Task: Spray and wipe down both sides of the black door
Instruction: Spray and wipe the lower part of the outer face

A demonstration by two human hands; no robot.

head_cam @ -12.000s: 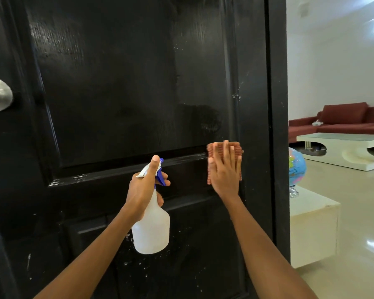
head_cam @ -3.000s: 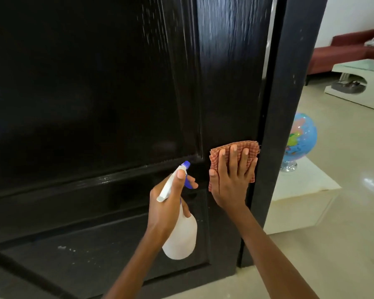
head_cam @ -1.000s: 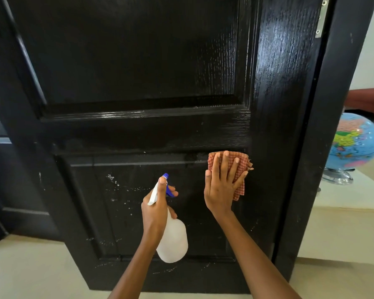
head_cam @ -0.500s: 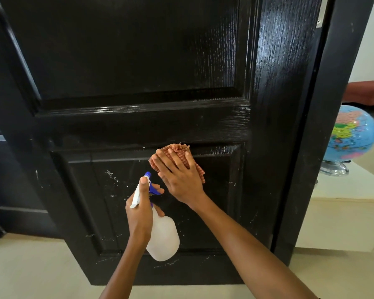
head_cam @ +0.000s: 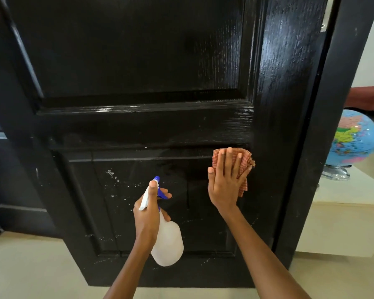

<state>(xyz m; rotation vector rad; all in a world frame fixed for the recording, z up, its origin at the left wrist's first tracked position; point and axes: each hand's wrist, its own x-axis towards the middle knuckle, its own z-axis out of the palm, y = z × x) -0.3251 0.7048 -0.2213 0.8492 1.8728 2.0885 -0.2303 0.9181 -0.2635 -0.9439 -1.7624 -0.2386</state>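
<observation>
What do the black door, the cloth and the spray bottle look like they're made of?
The black door looks like wood or a wood-grain moulding under glossy black paint: fine grain ridges catch the light. The cloth seems a thin woven cotton, orange-checked and crumpled. The spray bottle looks like translucent white plastic, matte, with a blue trigger.

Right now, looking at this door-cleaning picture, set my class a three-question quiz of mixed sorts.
1. True or false: the right hand presses the cloth flat on the door.
2. The left hand holds: A) a brush B) a spray bottle C) a sponge
3. Fill in: white specks show on the door's ____ panel.

Key: 1 true; 2 B; 3 lower.
</observation>
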